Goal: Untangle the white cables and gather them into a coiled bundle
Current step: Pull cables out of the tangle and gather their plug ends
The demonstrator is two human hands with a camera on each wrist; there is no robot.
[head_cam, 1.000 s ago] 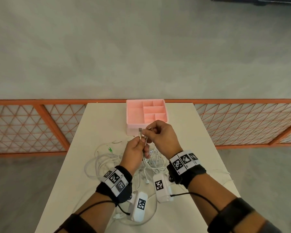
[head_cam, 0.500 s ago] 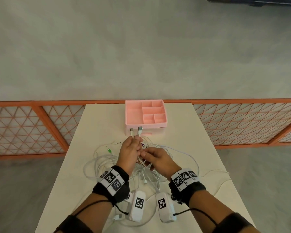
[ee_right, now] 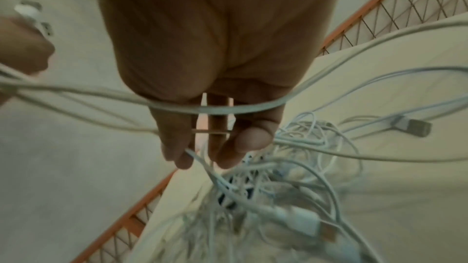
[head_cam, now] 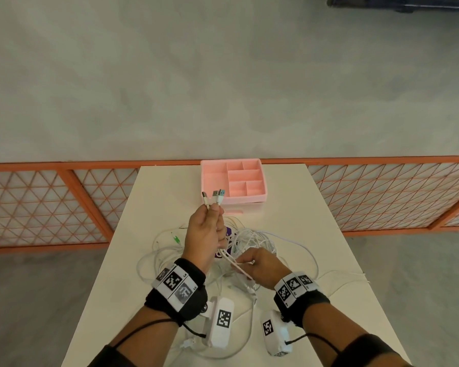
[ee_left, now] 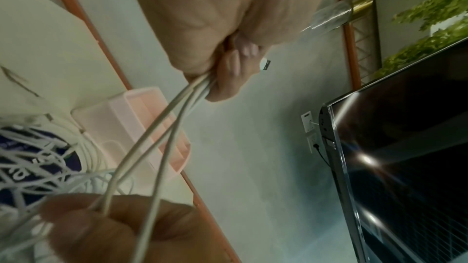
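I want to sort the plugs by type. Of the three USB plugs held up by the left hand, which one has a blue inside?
The rightmost USB plug, nearest the pink organizer tray; the other two plugs show only bare metal.

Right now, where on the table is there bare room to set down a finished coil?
Bare tabletop lies left of the pink organizer tray, and more at right between the tray and the table's right edge. The middle is crowded: the white cables sprawl around both hands.
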